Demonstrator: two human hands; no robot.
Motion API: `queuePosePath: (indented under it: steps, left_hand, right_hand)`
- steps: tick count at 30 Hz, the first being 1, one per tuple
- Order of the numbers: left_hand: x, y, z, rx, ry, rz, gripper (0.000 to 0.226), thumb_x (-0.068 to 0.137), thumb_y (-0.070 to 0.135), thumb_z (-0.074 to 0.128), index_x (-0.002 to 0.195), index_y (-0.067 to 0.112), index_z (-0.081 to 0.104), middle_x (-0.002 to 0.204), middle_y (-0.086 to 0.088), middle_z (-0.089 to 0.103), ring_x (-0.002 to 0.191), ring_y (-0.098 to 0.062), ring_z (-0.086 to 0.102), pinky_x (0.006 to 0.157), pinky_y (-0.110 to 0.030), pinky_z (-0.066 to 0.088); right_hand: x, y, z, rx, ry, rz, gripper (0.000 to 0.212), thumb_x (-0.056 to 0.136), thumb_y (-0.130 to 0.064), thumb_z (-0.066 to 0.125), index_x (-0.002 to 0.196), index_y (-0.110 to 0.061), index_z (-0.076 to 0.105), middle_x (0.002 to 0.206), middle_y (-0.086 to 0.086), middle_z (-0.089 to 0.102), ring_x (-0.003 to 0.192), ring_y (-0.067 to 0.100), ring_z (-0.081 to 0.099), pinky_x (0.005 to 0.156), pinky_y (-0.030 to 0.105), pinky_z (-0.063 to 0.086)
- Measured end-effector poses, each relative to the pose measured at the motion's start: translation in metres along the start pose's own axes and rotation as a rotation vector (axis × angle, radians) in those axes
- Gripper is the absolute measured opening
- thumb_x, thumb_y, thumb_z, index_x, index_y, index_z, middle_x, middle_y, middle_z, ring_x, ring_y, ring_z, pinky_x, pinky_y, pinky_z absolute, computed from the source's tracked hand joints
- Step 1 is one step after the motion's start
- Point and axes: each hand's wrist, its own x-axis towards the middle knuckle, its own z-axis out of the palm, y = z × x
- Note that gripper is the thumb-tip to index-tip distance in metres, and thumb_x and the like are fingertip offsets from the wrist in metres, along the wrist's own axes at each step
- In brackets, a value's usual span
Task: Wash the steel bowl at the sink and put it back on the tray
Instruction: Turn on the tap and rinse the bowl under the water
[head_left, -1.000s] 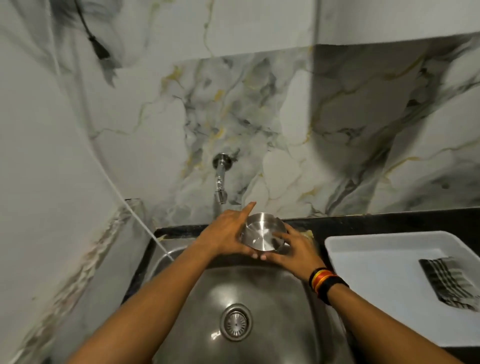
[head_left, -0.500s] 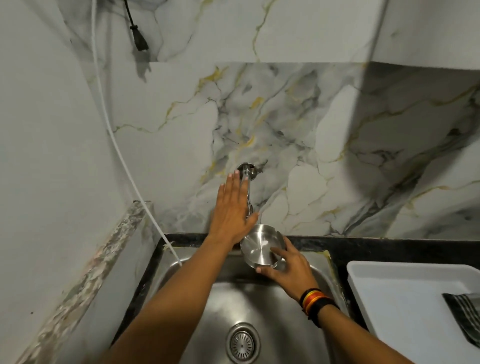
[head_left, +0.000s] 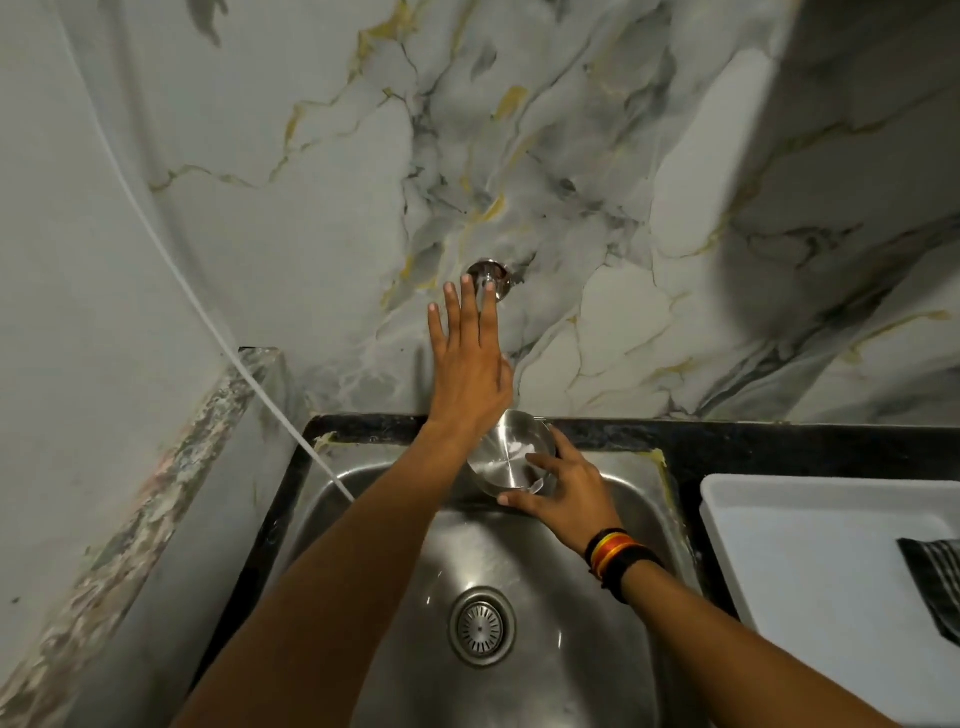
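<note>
Over the sink (head_left: 587, 649), right hand (head_left: 569, 491) gripping steel bowl (head_left: 506, 449), left hand (head_left: 467, 374) open, empty, above it

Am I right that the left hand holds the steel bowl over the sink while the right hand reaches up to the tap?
Hands are swapped. The head view shows the right hand holding the steel bowl over the sink, while the left hand reaches up to the tap.

A home kitchen's washing-up corner.

A stainless steel sink basin (head_left: 519, 649) with a round slotted drain strainer (head_left: 482, 625) is set into a black stone counter (head_left: 753, 447). A chrome tap fitting (head_left: 491, 274) comes out of a glossy white marble-patterned wall with grey and gold veins (head_left: 597, 208). A white plastic tray (head_left: 810, 561) sits on the counter just beside the basin.
</note>
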Motion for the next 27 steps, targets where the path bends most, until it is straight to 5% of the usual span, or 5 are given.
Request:
queuePosePath:
  steps: [7, 27]
  left_hand:
    - [0.002, -0.018, -0.005, -0.165, -0.043, 0.137, 0.086, 0.108, 0.033, 0.046, 0.169, 0.002, -0.006, 0.176, -0.021, -0.017, 0.161, -0.039, -0.021, 0.123, -0.06, -0.023]
    - [-0.004, -0.01, -0.001, -0.089, 0.015, 0.096, 0.088, 0.11, 0.056, 0.041, 0.17, 0.008, -0.001, 0.172, -0.031, -0.017, 0.161, -0.044, -0.017, 0.127, -0.067, -0.006]
  right_hand:
    - [0.012, -0.003, -0.001, -0.004, 0.023, -0.027, 0.077, 0.067, -0.062, 0.084, 0.127, -0.015, 0.072, 0.163, -0.008, 0.034, 0.137, 0.021, 0.05, 0.11, 0.04, 0.047]
    - [0.011, -0.008, 0.018, 0.072, 0.016, -0.013, 0.079, 0.064, -0.06, 0.087, 0.125, -0.012, 0.073, 0.161, -0.004, 0.039, 0.136, 0.02, 0.051, 0.111, 0.031, 0.045]
